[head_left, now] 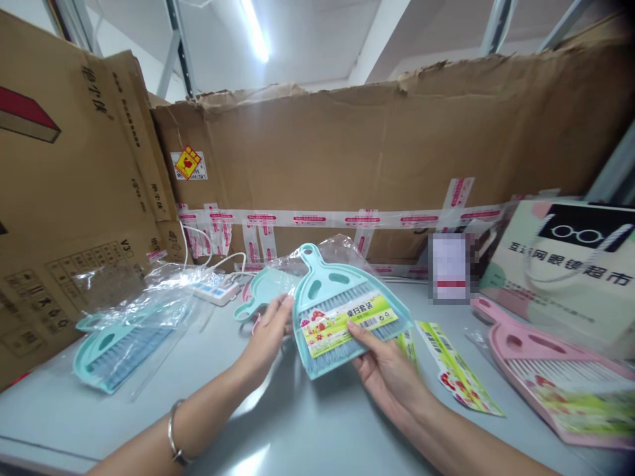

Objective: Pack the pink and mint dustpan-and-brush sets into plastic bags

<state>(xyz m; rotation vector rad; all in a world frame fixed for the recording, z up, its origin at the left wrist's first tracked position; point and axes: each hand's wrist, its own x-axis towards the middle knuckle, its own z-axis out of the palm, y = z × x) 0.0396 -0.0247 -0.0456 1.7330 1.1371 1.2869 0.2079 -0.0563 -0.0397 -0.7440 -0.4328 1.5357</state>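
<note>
At the far left we see tall cardboard boxes (64, 198) standing along the edge of the grey table (307, 430). Before them lies a teal brush set (116, 347) inside a clear plastic bag (159, 301), flat on the table and well apart from our hands. Just behind the bag sits a white power strip (218, 291) with its cord running back toward the cardboard wall (397, 145) that spans the rear.

Our left hand (268, 337), with a bracelet (173, 436) on its wrist, has its fingers closed against the left edge of a teal dustpan and brush set (342, 311). Behind that hand lies another teal dustpan (260, 291), partly hidden. The held set is raised above the table near the middle, tilted toward us with its handle pointing up and away; a green and yellow label (347, 320) crosses its front, and crumpled clear plastic shows behind its handle.

Our right hand (387, 363) grips the set's lower right corner, thumb on the label, fingers beneath. So both hands are clamped on the same set, one on each side.

Right of that hand, loose printed labels (456, 370) lie flat on the table. Further right rests a pink dustpan set (555, 383), and behind it stands a printed paper bag (570, 271).
</note>
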